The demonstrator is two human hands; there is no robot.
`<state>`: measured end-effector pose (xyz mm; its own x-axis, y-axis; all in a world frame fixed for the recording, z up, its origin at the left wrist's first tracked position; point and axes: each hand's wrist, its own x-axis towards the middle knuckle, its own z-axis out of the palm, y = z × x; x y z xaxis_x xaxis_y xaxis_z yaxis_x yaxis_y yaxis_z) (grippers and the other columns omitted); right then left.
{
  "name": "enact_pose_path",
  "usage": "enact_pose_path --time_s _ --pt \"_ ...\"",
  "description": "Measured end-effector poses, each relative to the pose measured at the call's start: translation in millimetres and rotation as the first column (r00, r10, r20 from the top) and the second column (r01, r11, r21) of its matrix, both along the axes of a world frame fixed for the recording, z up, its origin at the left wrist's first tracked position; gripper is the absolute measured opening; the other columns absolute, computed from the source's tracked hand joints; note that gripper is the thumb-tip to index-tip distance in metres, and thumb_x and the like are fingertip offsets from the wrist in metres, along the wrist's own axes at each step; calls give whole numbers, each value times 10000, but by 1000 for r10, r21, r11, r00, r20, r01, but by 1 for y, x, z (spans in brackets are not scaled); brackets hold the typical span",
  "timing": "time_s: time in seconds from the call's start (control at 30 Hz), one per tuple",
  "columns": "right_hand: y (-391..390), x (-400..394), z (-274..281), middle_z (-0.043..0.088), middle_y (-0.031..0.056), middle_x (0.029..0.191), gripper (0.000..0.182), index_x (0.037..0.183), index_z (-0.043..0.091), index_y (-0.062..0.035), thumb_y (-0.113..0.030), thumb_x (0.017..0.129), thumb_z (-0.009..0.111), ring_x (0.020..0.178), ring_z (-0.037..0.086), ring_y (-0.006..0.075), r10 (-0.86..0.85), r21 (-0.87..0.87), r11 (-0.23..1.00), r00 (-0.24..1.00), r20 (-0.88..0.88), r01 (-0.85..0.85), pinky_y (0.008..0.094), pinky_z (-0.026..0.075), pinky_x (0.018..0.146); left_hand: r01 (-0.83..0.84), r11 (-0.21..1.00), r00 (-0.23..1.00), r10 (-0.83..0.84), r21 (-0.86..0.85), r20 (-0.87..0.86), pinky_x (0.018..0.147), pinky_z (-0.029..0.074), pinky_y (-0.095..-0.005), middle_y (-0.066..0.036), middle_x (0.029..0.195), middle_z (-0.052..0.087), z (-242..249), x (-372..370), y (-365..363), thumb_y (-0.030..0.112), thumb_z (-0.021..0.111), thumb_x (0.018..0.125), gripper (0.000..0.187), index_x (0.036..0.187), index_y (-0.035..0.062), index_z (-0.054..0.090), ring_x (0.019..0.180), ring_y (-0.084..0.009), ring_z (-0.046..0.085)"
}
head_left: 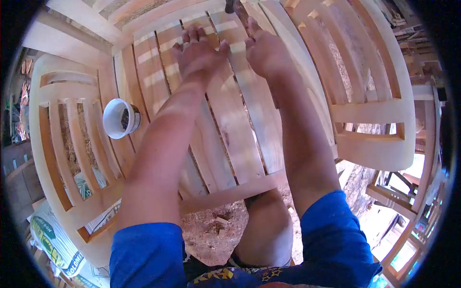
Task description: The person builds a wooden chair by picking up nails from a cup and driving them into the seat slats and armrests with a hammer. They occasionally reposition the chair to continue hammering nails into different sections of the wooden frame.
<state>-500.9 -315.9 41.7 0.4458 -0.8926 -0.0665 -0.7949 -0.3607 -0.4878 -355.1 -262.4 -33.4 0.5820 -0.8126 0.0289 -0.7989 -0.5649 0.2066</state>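
Left hand [199, 53] flat, fingers [192, 34] spread and released, palm down on the slats [230, 120] of a bare wooden chair [379, 149] lying across the lap. Right hand [266, 53] just beside it at 3 o'clock, fingers curled out of sight round something dark [230, 6] at 12 o'clock near the top edge; cannot tell what, nor how tightly gripped. Slats running long from 11 o'clock down to 5 o'clock, straight under both palms. Both hands equally near the top rail. White cup [120, 118] standing at 8 o'clock from the left hand, well apart, on the chair's side slats.
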Motion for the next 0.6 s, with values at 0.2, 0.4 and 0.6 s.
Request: enact_pose_path --time_s 0.2,0.4,0.6 --pt "27 -29 -39 723 257 1046 620 1612 356 -158 -213 1034 572 932 716 402 -21 -21 999 983 183 25 447 560 848 121 993 992 -121 -3 42 1263 127 -548 -45 1730 229 -5 21 -26 563 472 974 817 1627 95 320 1600 -229 185" --pt "19 -64 -35 588 15 741 636 1623 358 -151 -235 1040 595 578 545 84 -328 536 843 832 448 44 292 506 524 149 982 959 -115 -116 259 1170 294 -572 -76 1601 463 -26 35 -46 608 453 986 736 1540 123 464 1496 -257 410" --pt "17 -76 -42 604 23 760 707 1631 307 -80 -190 1009 626 587 562 92 -360 604 792 737 572 -81 287 507 525 157 985 961 -170 77 216 1124 346 -515 -56 1395 646 6 25 -39 530 434 1000 598 1410 134 613 1295 -256 604"
